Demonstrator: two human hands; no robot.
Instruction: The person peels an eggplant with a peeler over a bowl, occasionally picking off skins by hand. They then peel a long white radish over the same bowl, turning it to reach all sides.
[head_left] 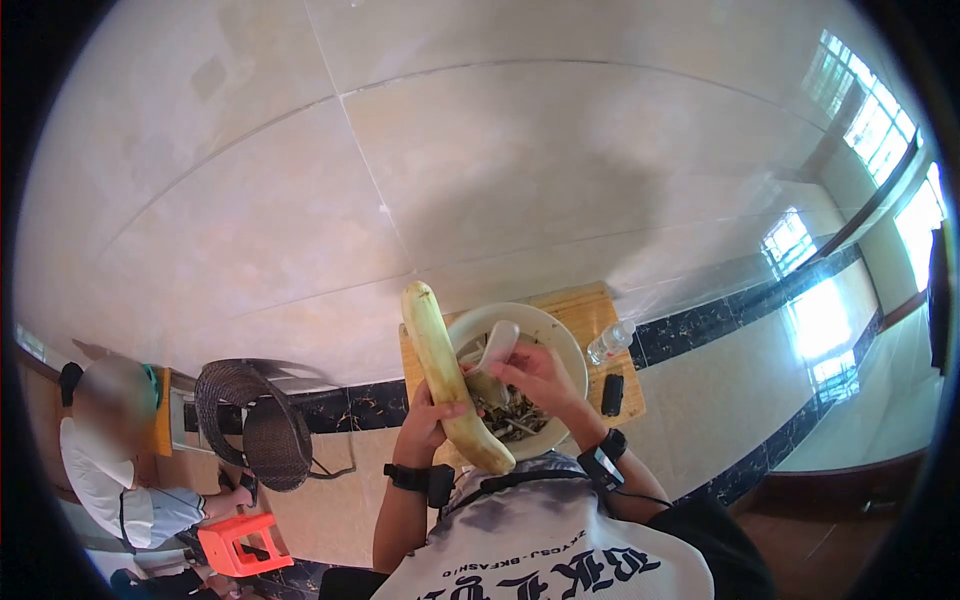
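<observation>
A long pale yellow-green gourd-like vegetable slants across the left side of a white basin. My left hand is wrapped round its lower half. My right hand is closed on a white-handled tool above the basin, a little right of the vegetable; the tool's working end is hard to make out. Inside the basin lie dark and pale scraps. The basin stands on a wooden table.
A clear bottle and a small black object are on the table's right side. To the left are a dark woven chair, an orange stool and a seated person. A tiled wall rises behind the table.
</observation>
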